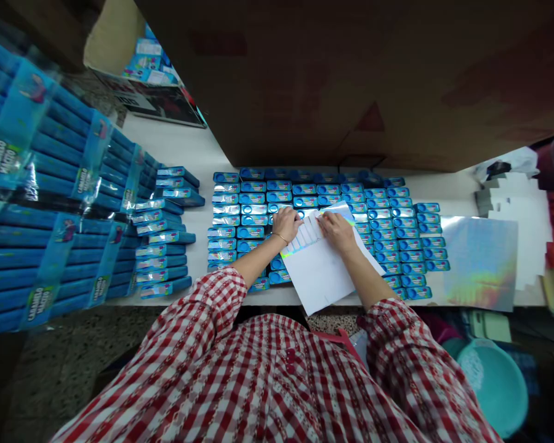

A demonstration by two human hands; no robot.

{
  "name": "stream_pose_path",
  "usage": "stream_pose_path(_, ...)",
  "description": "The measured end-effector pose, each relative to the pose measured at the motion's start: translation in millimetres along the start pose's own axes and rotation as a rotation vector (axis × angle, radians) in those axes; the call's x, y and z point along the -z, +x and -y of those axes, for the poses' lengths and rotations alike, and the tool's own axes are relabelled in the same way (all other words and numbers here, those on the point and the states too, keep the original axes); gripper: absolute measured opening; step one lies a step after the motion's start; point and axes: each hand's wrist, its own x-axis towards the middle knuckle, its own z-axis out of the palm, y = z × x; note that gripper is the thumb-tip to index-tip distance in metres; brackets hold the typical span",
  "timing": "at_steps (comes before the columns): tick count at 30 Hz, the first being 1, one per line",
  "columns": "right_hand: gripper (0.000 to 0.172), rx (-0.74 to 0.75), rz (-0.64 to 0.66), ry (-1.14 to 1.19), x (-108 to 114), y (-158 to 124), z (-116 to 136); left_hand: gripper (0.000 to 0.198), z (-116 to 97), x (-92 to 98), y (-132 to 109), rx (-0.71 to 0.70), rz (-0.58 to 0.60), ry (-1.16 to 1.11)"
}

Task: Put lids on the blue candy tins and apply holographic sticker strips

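Observation:
A white sheet of stickers [323,271] lies tilted over rows of small blue boxes [252,219]. Pale strips run along its upper left part, and shiny rainbow-tinted areas show at its edges. My right hand [338,232] is closed on the sheet's upper part, thumb and fingers pinched together; whether a loose sticker is between them cannot be seen. Beside the sheet's upper left edge, my left hand [286,225] rests over the boxes with its fingers bent together. What its fingertips hold is too small to make out.
Stacked blue boxes [164,252] and large wrapped packs [50,215] stand on the left. A big cardboard box [305,80] blocks the back. Rightward lie a shiny silver sheet [480,261] and white sheets [512,215]. A turquoise basin [498,387] sits lower right.

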Motion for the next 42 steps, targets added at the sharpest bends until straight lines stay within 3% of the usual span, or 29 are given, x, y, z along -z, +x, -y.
stream_pose_path(3,0.026,-0.063,-0.087,0.124,28,-3,10,0.013,1,-4.4,2,-0.011,-0.012,0.010)
stream_pose_path(7,0.015,-0.147,-0.119,0.321,85,5,28,0.010,3,-6.2,5,-0.023,-0.032,-0.077)
stream_pose_path(9,0.011,-0.208,-0.086,0.407,110,16,36,0.009,5,-2.2,6,-0.012,-0.064,-0.271)
stream_pose_path(12,0.010,-0.293,-0.034,0.514,127,42,49,0.019,15,13.0,2,0.033,-0.117,-0.782)
stream_pose_path(16,0.013,-0.335,-0.025,0.676,118,83,71,0.044,34,46.7,-10,0.066,-0.085,-1.335)
stream_pose_path(20,0.017,-0.383,0.020,0.852,94,120,99,0.054,60,78.5,-18,0.150,-0.094,-1.530)
stream_pose_path(24,0.021,-0.391,0.064,0.909,73,147,131,0.054,91,92.3,-14,0.184,-0.175,-1.426)
stream_pose_path(29,0.028,-0.454,0.143,1.093,63,163,167,0.067,126,94.5,-13,0.033,-0.308,-1.061)
stream_pose_path(34,0.033,-0.511,0.170,1.141,57,167,182,0.034,142,99.1,-19,-0.068,-0.444,-0.911)
stream_pose_path(36,0.033,-0.529,0.157,1.136,55,167,184,0.026,144,98.9,-20,0.043,-0.437,-1.025)
stream_pose_path(40,0.032,-0.560,0.143,1.154,54,168,187,0.028,149,96.4,-19,0.380,-0.369,-1.464)
stream_pose_path(42,0.030,-0.578,0.147,1.177,54,169,189,0.028,153,96.7,-18,0.458,-0.337,-1.602)
